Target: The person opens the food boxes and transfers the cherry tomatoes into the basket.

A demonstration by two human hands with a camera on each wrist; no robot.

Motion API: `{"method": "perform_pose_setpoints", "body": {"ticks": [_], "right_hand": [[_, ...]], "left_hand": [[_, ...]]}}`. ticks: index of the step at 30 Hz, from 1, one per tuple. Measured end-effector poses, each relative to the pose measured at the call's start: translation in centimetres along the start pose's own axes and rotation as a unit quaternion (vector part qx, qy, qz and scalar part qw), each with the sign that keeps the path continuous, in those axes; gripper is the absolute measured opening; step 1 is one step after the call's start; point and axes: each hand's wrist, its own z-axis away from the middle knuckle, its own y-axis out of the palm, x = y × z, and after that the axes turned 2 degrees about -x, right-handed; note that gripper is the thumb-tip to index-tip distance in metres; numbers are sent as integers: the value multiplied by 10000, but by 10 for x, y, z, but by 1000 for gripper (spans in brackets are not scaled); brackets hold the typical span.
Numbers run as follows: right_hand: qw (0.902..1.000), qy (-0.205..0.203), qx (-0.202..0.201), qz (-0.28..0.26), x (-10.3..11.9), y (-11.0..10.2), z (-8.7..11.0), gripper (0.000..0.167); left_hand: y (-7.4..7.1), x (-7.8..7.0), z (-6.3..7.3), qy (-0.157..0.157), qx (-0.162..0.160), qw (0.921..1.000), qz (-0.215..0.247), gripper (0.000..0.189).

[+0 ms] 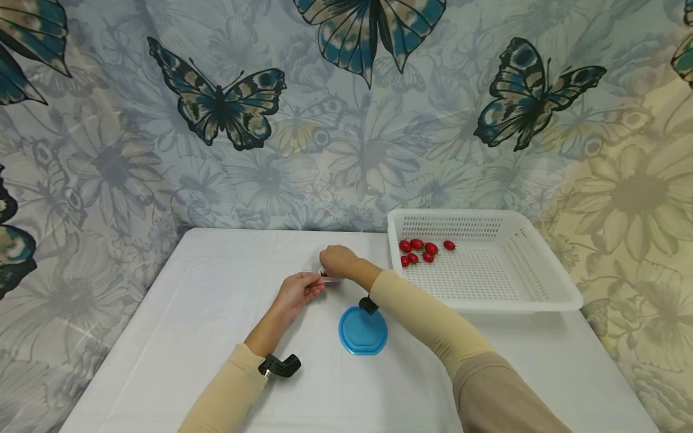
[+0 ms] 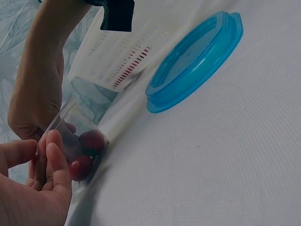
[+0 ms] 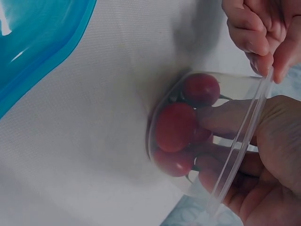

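A clear plastic container (image 3: 240,84) stands on the white cloth with several red cherry tomatoes (image 3: 176,127) inside. My left hand (image 1: 295,293) pinches its rim between thumb and fingers. Through the opening reaches my right hand (image 1: 341,263); its thumb and fingers are curled about a cherry tomato (image 3: 203,135) among the others, partly hidden by the thumb. From the head view the two hands cover nearly all of the container. A round blue lid (image 1: 363,331) lies on the table, nearer the person than the container.
At the right stands a large white perforated basket (image 1: 487,308), with more cherry tomatoes (image 1: 430,248) grouped at its left side. The table (image 1: 162,337) has a white cloth over it. Behind it hangs a butterfly-patterned backdrop (image 1: 373,156).
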Motion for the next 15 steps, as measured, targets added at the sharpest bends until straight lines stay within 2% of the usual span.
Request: {"method": "perform_pose_setpoints", "body": {"ticks": [6, 10, 15], "right_hand": [[9999, 9, 35, -164, -1, 0, 0, 13], [9995, 47, 206, -235, -4, -1, -2, 10], [9985, 67, 247, -486, -7, -10, 0, 6]], "left_hand": [[1, -1, 1, 6, -10, 10000, -8, 20], [1, -1, 0, 2, 8, 10000, 2, 22], [1, -2, 2, -32, -11, 10000, -33, 21]]}}
